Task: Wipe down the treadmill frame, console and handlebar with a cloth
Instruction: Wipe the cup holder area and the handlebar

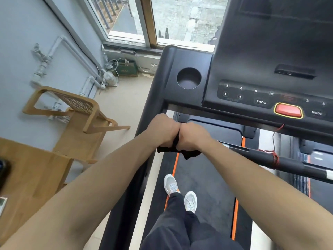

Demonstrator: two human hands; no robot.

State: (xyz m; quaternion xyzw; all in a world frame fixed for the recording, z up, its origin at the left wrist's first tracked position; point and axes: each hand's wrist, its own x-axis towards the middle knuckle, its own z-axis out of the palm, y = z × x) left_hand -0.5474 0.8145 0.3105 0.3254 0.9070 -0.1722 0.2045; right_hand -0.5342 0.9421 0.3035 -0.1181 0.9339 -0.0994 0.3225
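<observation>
I stand on a black treadmill with orange belt stripes. My left hand (164,129) and my right hand (193,136) are fisted side by side, knuckles touching, both closed on a black cloth (180,152) whose ends hang below them. They sit just below the console's (252,69) left corner, over the left end of the handlebar (281,160), beside the left frame upright (147,120). The bar's left end is hidden under my hands. The console has a round cup holder (188,78), buttons and a red stop button (288,110).
A red cord (274,156) is wound around the handlebar and runs up to the console. A wooden chair (81,120) and a wooden table (23,174) stand to the left. Pipes run along the wall, and clutter lies under the window (129,20).
</observation>
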